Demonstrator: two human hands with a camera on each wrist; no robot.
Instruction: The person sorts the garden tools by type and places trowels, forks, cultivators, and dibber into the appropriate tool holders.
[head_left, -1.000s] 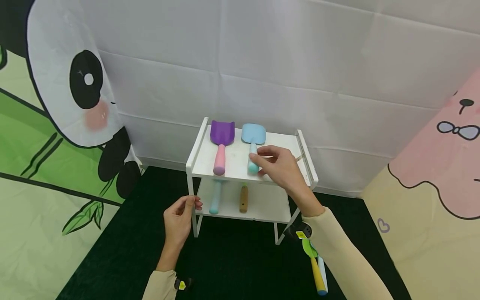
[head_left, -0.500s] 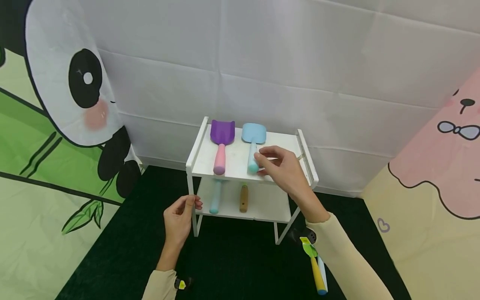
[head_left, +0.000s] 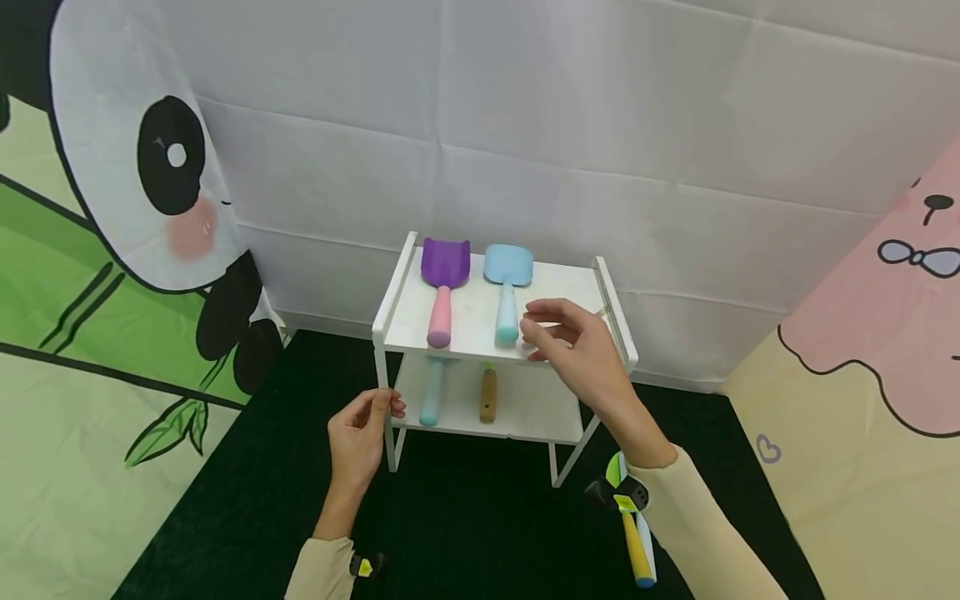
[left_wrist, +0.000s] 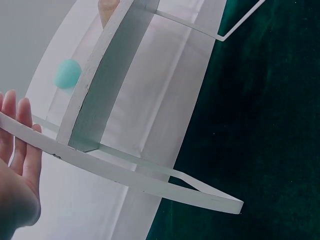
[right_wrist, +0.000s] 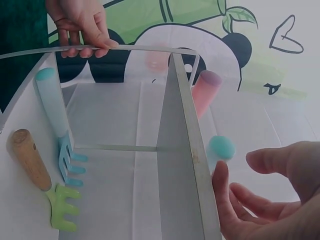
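My left hand pinches the front left leg of a white two-tier shelf; in the right wrist view its thumb and fingers lie on either side of that bar. Beside the blue shovel, my right hand holds nothing. Its fingers are loosely bent, apart from the turquoise-ended handle. To the left on the top tier lies a purple shovel with a pink handle. On the lower tier, the right wrist view shows a blue hand rake and a green hand rake with a wooden handle.
A yellow-handled green tool and a pale one beside it lie on the dark green floor at the right, partly behind my right wrist. White cloth hangs behind the shelf, with printed cartoon panels at both sides.
My right hand has let go of the blue shovel's handle and drawn back slightly to the right. The shovel stays in place on the top tier. My left hand has not moved.
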